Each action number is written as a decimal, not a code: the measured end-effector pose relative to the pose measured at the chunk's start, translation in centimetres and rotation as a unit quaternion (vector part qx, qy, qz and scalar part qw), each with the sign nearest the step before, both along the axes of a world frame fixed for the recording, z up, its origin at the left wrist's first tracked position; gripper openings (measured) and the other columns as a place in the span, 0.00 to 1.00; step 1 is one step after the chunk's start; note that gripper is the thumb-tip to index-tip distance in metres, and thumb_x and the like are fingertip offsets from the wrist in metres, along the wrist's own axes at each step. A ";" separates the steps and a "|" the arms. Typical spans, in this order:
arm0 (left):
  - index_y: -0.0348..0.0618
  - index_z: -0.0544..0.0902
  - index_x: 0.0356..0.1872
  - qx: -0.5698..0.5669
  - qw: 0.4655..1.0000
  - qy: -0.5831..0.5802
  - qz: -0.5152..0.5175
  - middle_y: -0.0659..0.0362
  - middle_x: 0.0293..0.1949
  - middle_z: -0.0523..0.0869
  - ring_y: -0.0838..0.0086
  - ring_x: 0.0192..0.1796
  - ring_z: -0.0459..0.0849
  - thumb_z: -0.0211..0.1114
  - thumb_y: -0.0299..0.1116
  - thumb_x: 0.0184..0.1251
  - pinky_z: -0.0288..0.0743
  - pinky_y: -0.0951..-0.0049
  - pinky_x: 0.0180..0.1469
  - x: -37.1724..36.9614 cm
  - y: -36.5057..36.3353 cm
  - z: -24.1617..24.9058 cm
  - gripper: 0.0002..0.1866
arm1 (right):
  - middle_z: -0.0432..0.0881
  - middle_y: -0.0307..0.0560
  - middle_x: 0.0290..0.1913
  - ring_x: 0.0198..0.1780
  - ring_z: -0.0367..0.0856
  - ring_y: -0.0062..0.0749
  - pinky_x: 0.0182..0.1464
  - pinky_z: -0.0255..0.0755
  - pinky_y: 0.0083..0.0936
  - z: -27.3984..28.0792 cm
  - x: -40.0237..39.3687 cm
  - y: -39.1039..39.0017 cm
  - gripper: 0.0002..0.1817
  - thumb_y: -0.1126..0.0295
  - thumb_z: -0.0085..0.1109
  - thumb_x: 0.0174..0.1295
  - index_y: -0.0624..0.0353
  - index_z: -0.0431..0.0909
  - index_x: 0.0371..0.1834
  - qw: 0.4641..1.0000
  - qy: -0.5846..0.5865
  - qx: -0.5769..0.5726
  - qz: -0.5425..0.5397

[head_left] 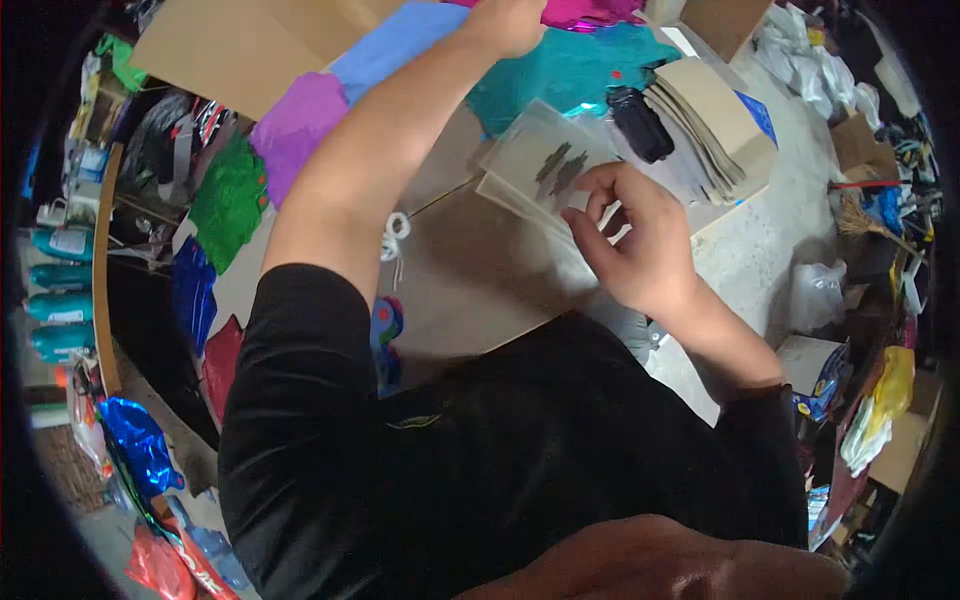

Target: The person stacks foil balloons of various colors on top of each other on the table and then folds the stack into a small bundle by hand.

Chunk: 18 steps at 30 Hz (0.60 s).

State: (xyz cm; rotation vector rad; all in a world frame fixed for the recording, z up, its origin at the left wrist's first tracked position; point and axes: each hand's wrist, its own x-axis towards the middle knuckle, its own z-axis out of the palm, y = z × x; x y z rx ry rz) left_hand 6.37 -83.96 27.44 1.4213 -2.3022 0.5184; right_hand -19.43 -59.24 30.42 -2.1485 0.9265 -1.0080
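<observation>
My left hand (510, 25) reaches to the top edge of the view, beside a shiny magenta sheet (590, 10) and over a shiny teal sheet (570, 75). Its fingers are cut off or turned away, so any grip is hidden. Loosely curled, my right hand (645, 240) hovers at the edge of a stack of clear plastic sheets (525, 150) with dark marks on it. A gap shows between thumb and forefinger, and nothing is visible in it. Just beyond lie a black object (640, 125) and a thick pile of beige sheets (710, 120).
Blue (400, 45), purple (300, 130) and green (230, 205) sheets lie along the table's left side. A white cord (396, 240) rests on the tabletop (470, 270). Teal bottles (62, 290) stand at far left; plastic bags (800, 55) lie at upper right.
</observation>
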 end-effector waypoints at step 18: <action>0.42 0.89 0.44 0.004 0.987 0.147 0.067 0.44 0.45 0.90 0.47 0.49 0.89 0.56 0.38 0.76 0.82 0.49 0.53 -1.4 -6.9 -1.4 0.15 | 0.82 0.34 0.32 0.32 0.78 0.19 0.35 0.73 0.19 -0.2 -0.8 -16.8 0.11 0.66 0.72 0.70 0.59 0.82 0.46 0.993 -0.021 0.104 -0.047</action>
